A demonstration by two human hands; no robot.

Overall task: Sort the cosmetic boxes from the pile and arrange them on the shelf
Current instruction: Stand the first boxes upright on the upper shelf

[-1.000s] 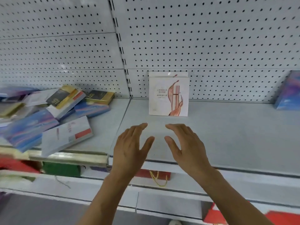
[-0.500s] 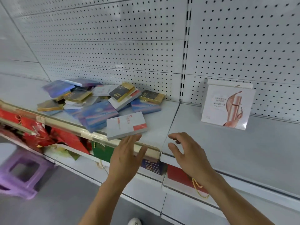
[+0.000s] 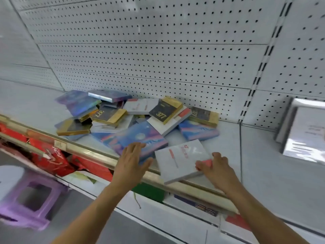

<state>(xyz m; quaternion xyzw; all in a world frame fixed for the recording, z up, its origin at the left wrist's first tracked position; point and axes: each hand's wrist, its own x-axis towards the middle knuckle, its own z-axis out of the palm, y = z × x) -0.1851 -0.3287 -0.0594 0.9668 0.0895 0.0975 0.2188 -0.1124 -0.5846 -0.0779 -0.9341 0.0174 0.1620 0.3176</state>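
Note:
A pile of cosmetic boxes (image 3: pixel 135 117) lies on the white shelf (image 3: pixel 260 155), with blue-pink, black-gold and white ones mixed together. At the pile's front a white box with a red corner (image 3: pixel 179 161) lies tilted over the shelf's gold rail. My right hand (image 3: pixel 218 169) grips its right near corner, thumb on top of the red patch. My left hand (image 3: pixel 131 161) is spread flat, fingers straight, over the near edge of a large blue-pink box (image 3: pixel 140 138). At the far right, white boxes (image 3: pixel 306 131) stand upright against the pegboard.
A gold rail (image 3: pixel 91 152) runs along the shelf's front edge. Below it a lower shelf holds red packages (image 3: pixel 51 155) and a green box (image 3: pixel 149 191). A purple stool (image 3: pixel 29 198) stands on the floor at lower left. Pegboard (image 3: pixel 158 50) backs the shelf.
The view has swung left toward the pile. Both hands moved forward: the right took hold of the white box's corner, the left came down over the blue-pink box.

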